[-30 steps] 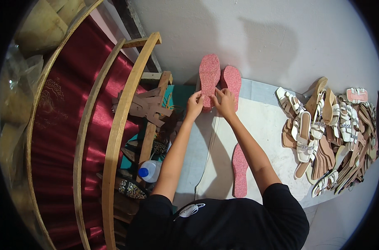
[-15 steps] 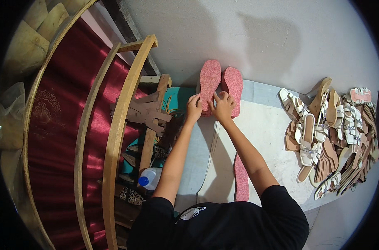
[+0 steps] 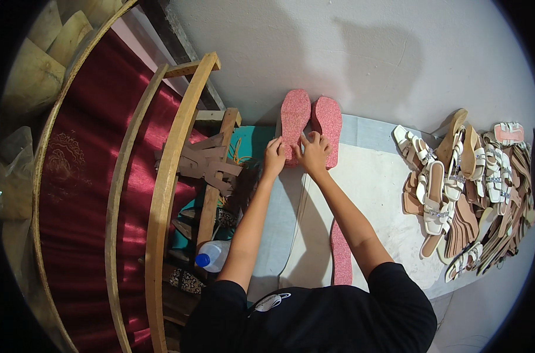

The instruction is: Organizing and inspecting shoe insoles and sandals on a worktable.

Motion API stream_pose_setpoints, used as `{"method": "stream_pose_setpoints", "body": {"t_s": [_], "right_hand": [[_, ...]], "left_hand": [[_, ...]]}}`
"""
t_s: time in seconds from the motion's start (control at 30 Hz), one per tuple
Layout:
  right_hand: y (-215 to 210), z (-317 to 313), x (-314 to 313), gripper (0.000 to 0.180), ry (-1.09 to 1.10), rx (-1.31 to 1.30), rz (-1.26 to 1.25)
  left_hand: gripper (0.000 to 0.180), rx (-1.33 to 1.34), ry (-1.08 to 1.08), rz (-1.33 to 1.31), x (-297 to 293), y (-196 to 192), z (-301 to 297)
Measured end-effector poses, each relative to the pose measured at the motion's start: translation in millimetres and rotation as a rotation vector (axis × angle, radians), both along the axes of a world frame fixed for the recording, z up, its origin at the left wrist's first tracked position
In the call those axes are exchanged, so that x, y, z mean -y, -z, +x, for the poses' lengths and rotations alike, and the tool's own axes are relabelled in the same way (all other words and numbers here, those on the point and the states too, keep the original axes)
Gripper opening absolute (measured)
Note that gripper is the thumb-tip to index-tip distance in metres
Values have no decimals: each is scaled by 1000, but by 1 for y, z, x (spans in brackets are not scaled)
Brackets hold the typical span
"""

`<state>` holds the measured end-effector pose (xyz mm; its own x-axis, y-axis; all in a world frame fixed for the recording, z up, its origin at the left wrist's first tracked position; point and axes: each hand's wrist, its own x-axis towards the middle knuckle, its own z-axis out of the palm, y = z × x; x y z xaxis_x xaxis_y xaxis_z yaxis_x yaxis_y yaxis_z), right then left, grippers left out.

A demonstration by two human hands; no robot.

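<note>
Two pink glittery shoe insoles lean upright against the grey wall, the left insole (image 3: 295, 120) beside the right insole (image 3: 330, 126). My left hand (image 3: 274, 156) grips the lower edge of the left one. My right hand (image 3: 312, 153) presses its fingers on the lower part of the two insoles where they meet. A third pink insole (image 3: 340, 254) lies flat on the white sheet (image 3: 373, 194) near my right elbow, partly hidden by my arm.
A heap of white strappy sandals (image 3: 450, 188) and tan soles (image 3: 502, 223) covers the sheet's right side. At left stand a curved wooden frame (image 3: 164, 194) with red cloth (image 3: 85, 194), wooden shoe parts (image 3: 202, 165) and a plastic bottle (image 3: 211, 254).
The pair of upright insoles now stands closer together against the wall; both hands slid down to their lower ends. The view shifted slightly.
</note>
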<state>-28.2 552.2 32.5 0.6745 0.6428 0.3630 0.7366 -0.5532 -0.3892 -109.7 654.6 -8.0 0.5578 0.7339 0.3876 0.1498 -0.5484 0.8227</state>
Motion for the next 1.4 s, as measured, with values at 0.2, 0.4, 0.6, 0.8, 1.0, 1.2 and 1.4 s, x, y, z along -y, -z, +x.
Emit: {"method": "stream_pose_setpoints", "body": {"t_s": [0.2, 0.4, 0.6, 0.8, 1.0, 1.2, 1.4], "right_hand": [[1, 1, 0, 38, 1, -9, -2], [2, -1, 0, 37, 5, -11, -10], [7, 1, -2, 36, 9, 22, 2], [10, 3, -3, 36, -2, 30, -7], [7, -1, -4, 36, 42, 117, 0], [-2, -3, 12, 40, -18, 155, -24], [-6, -26, 91, 38, 42, 138, 78]], "left_hand": [[28, 9, 20, -5, 1, -4, 0], [29, -19, 11, 20, 1, -1, 0], [29, -25, 3, 38, 1, 2, 2], [30, -61, -1, 52, 3, -1, 1], [25, -192, -100, 167, 13, -19, -1], [33, -524, -184, 115, 35, -40, -7], [44, -318, -219, 173, 91, -49, -37]]}}
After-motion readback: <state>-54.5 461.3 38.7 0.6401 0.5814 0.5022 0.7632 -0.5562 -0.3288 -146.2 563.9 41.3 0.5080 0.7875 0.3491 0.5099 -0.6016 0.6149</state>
